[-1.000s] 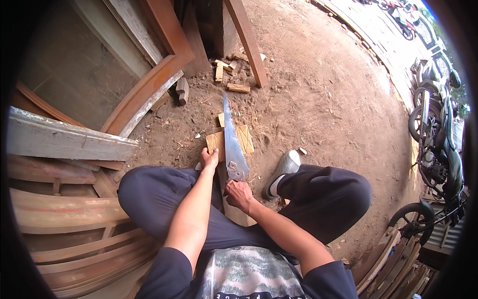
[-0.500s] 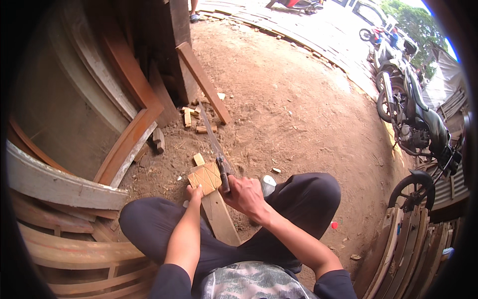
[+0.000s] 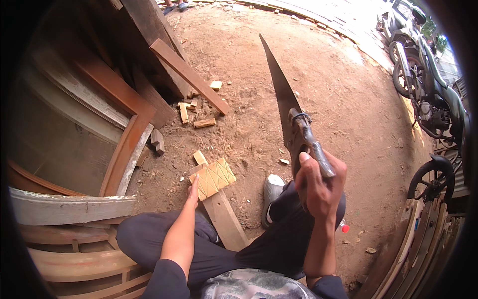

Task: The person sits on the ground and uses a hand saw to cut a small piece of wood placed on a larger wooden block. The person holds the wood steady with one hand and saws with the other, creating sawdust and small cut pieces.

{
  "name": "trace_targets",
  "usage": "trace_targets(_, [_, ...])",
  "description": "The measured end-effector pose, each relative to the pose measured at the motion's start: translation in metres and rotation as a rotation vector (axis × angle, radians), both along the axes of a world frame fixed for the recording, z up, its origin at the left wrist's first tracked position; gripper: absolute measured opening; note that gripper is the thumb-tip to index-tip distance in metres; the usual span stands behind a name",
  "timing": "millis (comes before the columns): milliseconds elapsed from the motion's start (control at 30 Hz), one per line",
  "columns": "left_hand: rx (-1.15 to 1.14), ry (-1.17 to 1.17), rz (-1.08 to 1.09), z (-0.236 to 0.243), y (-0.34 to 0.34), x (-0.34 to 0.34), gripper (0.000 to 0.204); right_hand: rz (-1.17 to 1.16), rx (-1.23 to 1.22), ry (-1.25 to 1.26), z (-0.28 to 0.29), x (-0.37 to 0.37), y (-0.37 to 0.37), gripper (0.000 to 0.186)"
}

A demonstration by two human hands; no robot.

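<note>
Head view: I see 2 bare hands at work, with the person's knees spread above bare dirt [image 3: 368, 149]. The right hand [image 3: 321, 187] has a saw [image 3: 281, 82]; its grip is curled snugly around the dark handle [image 3: 318, 152]. The saw is up in the air, well apart from the wood, its tip pointing away from the person and a little left, its teeth facing left.

The left hand [image 3: 193, 192] is at a pale block [image 3: 213, 179], touching its left edge. I cannot tell how far that grip is closed, since most of the fingers are hidden from me. The block has dark crossing lines on its top and lies across a plank [image 3: 225, 219] that runs back between the legs. A slim stick [image 3: 200, 157] pokes out past the block's far side.

Farther off, a few offcuts [image 3: 204, 123] lie on the dirt near the foot of a leaning board [image 3: 190, 77]. To the left I see a brown frame [image 3: 122, 154] and a white beam [image 3: 74, 208]. A grey shoe [image 3: 273, 189] is to the right of the plank, and a red cap [image 3: 345, 228] lies near the right knee. Over on the right, a motorcycle [image 3: 425, 110] stands beyond a stack of boards [image 3: 418, 244]. At the top edge I catch another person's feet [image 3: 182, 6].
</note>
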State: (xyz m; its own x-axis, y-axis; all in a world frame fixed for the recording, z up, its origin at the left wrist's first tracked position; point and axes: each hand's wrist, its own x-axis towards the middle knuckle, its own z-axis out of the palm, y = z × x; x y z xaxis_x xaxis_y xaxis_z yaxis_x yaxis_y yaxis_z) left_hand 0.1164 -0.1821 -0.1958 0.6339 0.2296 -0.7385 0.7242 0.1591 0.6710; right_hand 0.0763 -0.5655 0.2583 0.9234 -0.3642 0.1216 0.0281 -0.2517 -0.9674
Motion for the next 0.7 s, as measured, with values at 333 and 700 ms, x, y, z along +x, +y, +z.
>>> trace_targets(333, [0.25,-0.073,-0.266,0.02,-0.074,0.004,0.075,-0.016,0.061,0.233,-0.02,0.003,-0.031,0.031])
trace_targets(700, [0.521,-0.101,-0.617,-0.001,-0.102,0.03,0.095,-0.062,0.058,0.212,-0.018,-0.023,-0.04,0.035])
